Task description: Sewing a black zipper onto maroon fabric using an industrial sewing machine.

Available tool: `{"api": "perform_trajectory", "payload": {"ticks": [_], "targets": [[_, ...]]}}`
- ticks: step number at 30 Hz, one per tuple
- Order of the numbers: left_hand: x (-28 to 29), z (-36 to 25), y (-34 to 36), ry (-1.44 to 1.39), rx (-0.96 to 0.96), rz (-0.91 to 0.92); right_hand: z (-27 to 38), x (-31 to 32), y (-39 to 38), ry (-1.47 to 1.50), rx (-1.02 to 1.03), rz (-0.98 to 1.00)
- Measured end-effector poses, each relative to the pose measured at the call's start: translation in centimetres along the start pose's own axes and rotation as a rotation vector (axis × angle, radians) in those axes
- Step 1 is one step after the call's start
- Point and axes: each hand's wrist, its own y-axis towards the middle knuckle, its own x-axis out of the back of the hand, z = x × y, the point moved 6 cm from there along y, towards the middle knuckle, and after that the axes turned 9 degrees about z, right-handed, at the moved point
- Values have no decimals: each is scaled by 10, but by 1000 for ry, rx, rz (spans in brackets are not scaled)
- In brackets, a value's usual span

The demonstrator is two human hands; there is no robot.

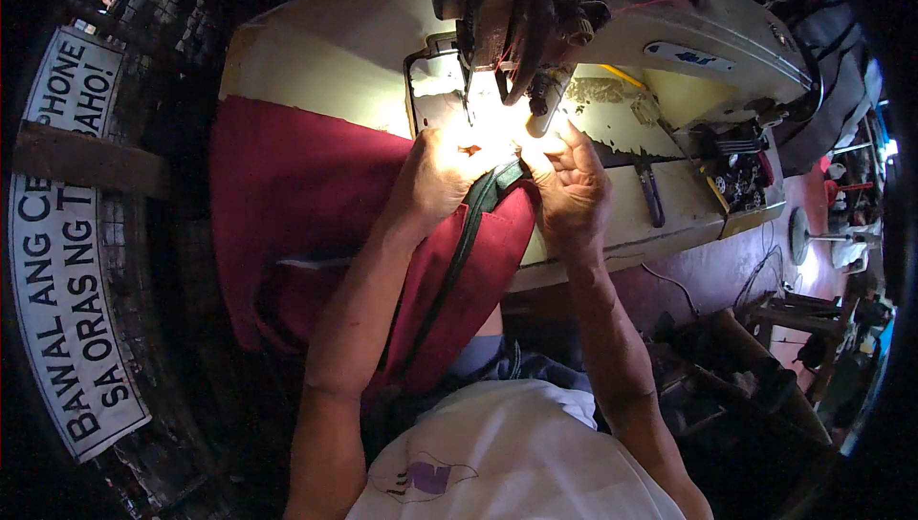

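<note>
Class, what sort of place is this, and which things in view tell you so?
Probably a sewing workshop: there is a sewing machine with red thread running along it, a pale worktable, and dark red cloth brought up to the machine.

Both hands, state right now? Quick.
Left hand: fingers bent beside the dark green strip on maroon fabric; glare hides fingertips, grip can't be told.
Right hand: fingers bent at the strip's upper end; grip can't be told either.

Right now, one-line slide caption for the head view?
Left hand and right hand hold red fabric with a dark green strip at a lit sewing machine.
</note>
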Motion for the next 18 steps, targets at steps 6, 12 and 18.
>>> {"api": "perform_trajectory", "payload": {"ticks": [6,12,18], "targets": [[0,4,1,-13,15,-25,7,0,-4,-48,39,-16],[1,14,-2,-64,12,44,52,-28,-27,-812,472,77],[-4,12,-6,-392,-30,60,23,7,-36,-540,111,-187]]}}
